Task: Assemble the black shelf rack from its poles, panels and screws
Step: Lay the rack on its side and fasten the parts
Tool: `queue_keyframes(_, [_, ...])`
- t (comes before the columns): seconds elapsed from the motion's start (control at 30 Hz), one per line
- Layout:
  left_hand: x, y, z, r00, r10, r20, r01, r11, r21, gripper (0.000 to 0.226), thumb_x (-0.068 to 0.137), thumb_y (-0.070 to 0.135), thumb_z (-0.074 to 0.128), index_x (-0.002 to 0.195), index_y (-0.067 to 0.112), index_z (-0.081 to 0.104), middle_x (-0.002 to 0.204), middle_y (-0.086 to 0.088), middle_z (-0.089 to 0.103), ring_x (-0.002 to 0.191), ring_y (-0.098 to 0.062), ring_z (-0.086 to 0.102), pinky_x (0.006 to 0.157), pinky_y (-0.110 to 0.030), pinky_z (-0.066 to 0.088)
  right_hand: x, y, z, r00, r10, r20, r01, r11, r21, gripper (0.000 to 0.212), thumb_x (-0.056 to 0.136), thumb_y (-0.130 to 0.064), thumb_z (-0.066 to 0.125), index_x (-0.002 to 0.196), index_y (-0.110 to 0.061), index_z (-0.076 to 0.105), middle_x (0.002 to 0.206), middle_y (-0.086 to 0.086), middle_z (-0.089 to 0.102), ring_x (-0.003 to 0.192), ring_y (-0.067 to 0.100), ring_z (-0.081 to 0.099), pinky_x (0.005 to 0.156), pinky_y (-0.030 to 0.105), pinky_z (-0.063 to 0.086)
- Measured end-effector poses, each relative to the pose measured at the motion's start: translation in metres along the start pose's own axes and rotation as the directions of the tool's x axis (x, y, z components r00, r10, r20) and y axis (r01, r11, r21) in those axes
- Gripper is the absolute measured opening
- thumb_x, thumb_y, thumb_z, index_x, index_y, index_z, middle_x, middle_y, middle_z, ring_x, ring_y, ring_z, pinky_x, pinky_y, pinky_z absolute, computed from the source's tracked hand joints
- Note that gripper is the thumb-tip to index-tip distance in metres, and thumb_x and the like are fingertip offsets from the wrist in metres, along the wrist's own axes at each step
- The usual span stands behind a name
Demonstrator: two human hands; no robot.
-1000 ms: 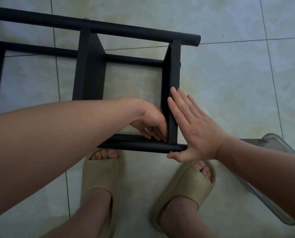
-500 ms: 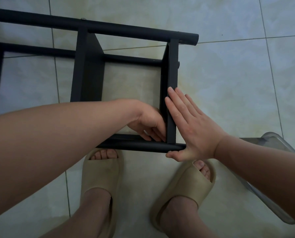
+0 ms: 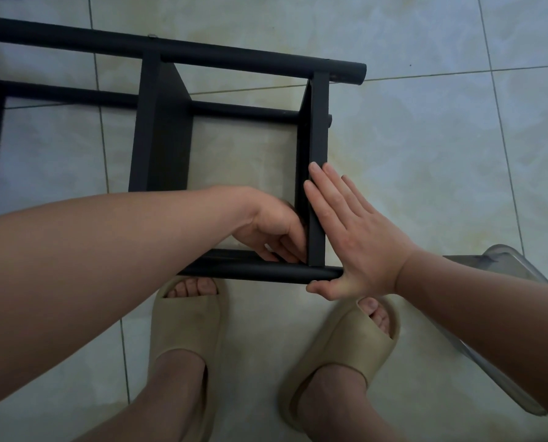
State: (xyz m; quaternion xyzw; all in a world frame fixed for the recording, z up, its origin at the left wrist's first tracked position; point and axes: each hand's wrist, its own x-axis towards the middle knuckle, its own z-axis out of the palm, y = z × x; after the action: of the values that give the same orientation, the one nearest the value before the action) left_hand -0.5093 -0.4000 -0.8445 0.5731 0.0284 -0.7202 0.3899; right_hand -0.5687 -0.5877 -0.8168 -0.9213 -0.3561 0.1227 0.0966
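Pale glossy floor tiles (image 3: pixel 425 186) carry the black shelf rack (image 3: pixel 244 111), which lies on its side just ahead of the person's sandals (image 3: pixel 186 330). Its near pole (image 3: pixel 250 272) runs left to right. The end panel (image 3: pixel 317 138) meets it at a right angle and runs away toward the far pole (image 3: pixel 234 55).

Everything turns on the corner where that panel joins the near pole. The right hand (image 3: pixel 355 237) lies flat on the panel's outer face, fingers straight and holding nothing, with the thumb tucked under the pole's tip. The left hand (image 3: pixel 272 228) reaches the same corner from inside the frame, fingers curled down at the joint; whether they pinch a screw I cannot tell.

By my judgement the left hand is the one working the fastening while the right braces. Room inside is tight, bounded by the middle panel (image 3: pixel 161 132). Outside the end panel the floor lies open, except for a clear container (image 3: pixel 505 266) beside the right wrist.
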Motion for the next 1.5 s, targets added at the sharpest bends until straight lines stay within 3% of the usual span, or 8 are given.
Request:
queue_keyframes(0.23, [-0.003, 0.007, -0.005, 1.000, -0.022, 0.009, 0.021, 0.992, 0.127, 0.025, 0.090, 0.009, 0.067, 0.113, 0.019, 0.071, 0.108, 0.003, 0.074, 0.105, -0.014, 0.067, 0.105, -0.041, 0.045, 0.000, 0.001, 0.000, 1.000, -0.002, -0.006, 0.002, 1.000, 0.000, 0.127, 0.075, -0.081, 0.051, 0.159, 0.006, 0.012, 0.168, 0.025, 0.001, 0.156, 0.039, -0.001, 0.123, 0.058, 0.020])
queue_keyframes(0.4, [-0.001, 0.003, -0.002, 0.999, 0.041, -0.023, -0.039, 0.995, 0.087, 0.023, 0.088, 0.002, 0.066, 0.096, 0.023, 0.070, 0.094, 0.006, 0.072, 0.099, -0.013, 0.065, 0.101, -0.043, 0.044, 0.001, 0.001, 0.001, 1.000, 0.001, -0.001, -0.001, 1.000, 0.009, 0.127, 0.074, -0.081, 0.052, 0.158, 0.006, 0.012, 0.167, 0.025, 0.001, 0.156, 0.039, -0.002, 0.123, 0.058, 0.020])
queue_keyframes(0.67, [0.000, -0.003, 0.000, 0.998, 0.060, -0.006, -0.060, 0.998, 0.030, 0.026, 0.089, 0.000, 0.062, 0.103, 0.021, 0.068, 0.098, 0.006, 0.073, 0.104, -0.012, 0.066, 0.099, -0.042, 0.044, 0.001, 0.000, 0.000, 1.000, -0.001, 0.003, 0.001, 1.000, 0.016, 0.127, 0.075, -0.080, 0.052, 0.158, 0.006, 0.012, 0.167, 0.025, 0.000, 0.156, 0.039, -0.001, 0.123, 0.058, 0.020])
queue_keyframes(0.8, [-0.002, -0.001, -0.003, 0.999, -0.018, 0.028, 0.015, 0.997, 0.078, 0.027, 0.092, 0.014, 0.063, 0.118, 0.020, 0.069, 0.114, 0.006, 0.074, 0.114, -0.013, 0.065, 0.108, -0.045, 0.041, 0.001, 0.001, 0.001, 1.000, 0.001, 0.003, -0.001, 1.000, 0.016, 0.127, 0.074, -0.080, 0.053, 0.159, 0.006, 0.012, 0.168, 0.025, 0.000, 0.156, 0.038, -0.002, 0.123, 0.058, 0.020])
queue_keyframes(0.9, [-0.002, 0.003, -0.002, 0.998, -0.061, 0.021, 0.058, 0.992, 0.116, 0.026, 0.093, 0.022, 0.064, 0.118, 0.019, 0.071, 0.108, 0.006, 0.075, 0.113, -0.015, 0.064, 0.107, -0.041, 0.042, 0.001, 0.001, 0.002, 1.000, -0.002, -0.001, 0.002, 1.000, 0.014, 0.127, 0.075, -0.080, 0.053, 0.159, 0.006, 0.011, 0.168, 0.025, 0.000, 0.156, 0.038, -0.002, 0.123, 0.058, 0.020])
queue_keyframes(1.03, [-0.001, 0.006, -0.001, 0.998, -0.051, -0.037, 0.055, 0.991, 0.123, 0.017, 0.092, 0.016, 0.066, 0.108, 0.018, 0.071, 0.095, 0.005, 0.074, 0.103, -0.016, 0.065, 0.102, -0.038, 0.045, 0.000, 0.001, 0.002, 1.000, -0.001, -0.002, 0.001, 1.000, 0.018, 0.127, 0.075, -0.081, 0.052, 0.159, 0.005, 0.010, 0.168, 0.024, 0.000, 0.156, 0.038, -0.003, 0.123, 0.058, 0.020])
queue_keyframes(1.23, [-0.001, 0.006, 0.001, 0.999, -0.005, -0.051, 0.010, 0.993, 0.114, 0.031, 0.090, 0.008, 0.067, 0.121, 0.009, 0.068, 0.106, -0.004, 0.072, 0.103, -0.018, 0.065, 0.103, -0.040, 0.046, 0.000, 0.002, 0.003, 1.000, -0.006, -0.002, 0.006, 1.000, 0.019, 0.127, 0.076, -0.081, 0.051, 0.159, 0.005, 0.009, 0.168, 0.024, -0.002, 0.157, 0.037, -0.004, 0.124, 0.057, 0.019])
queue_keyframes(1.5, [-0.003, 0.003, 0.004, 0.996, 0.065, -0.056, -0.060, 0.995, 0.086, 0.028, 0.089, 0.002, 0.065, 0.116, 0.011, 0.068, 0.109, -0.006, 0.071, 0.102, -0.019, 0.066, 0.105, -0.043, 0.046, 0.000, 0.001, 0.001, 1.000, 0.001, 0.006, -0.001, 1.000, 0.017, 0.127, 0.075, -0.080, 0.053, 0.159, 0.005, 0.010, 0.168, 0.024, -0.001, 0.156, 0.038, -0.003, 0.124, 0.057, 0.019])
